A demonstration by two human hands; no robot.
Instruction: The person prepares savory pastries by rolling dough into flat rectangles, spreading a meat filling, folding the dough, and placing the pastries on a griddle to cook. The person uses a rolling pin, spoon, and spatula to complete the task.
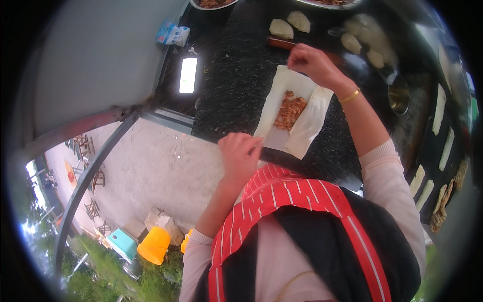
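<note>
A thin, pale dough sheet (272,98) lies on the dark speckled counter (221,90), with its right side folded inward. Reddish-brown chopped filling (290,111) is heaped along its middle. My right hand (314,65), a gold bangle at the wrist, is closed at the sheet's far edge, fingers pinched on the dough. At the near left corner, my left hand (240,155) has its fingers curled together on the dough edge; its fingertips are partly hidden. Behind my right hand lies a reddish-brown rolling pin (280,43), partly covered by that hand.
Dough pieces (281,29) sit at the far side, others under clear plastic (370,31). Filling bowls (214,4) stand at the back edge. A lit phone (188,75) and a blue-white packet (172,34) lie left. Rightward are a metal bowl (398,94) and long dough strips (446,148).
</note>
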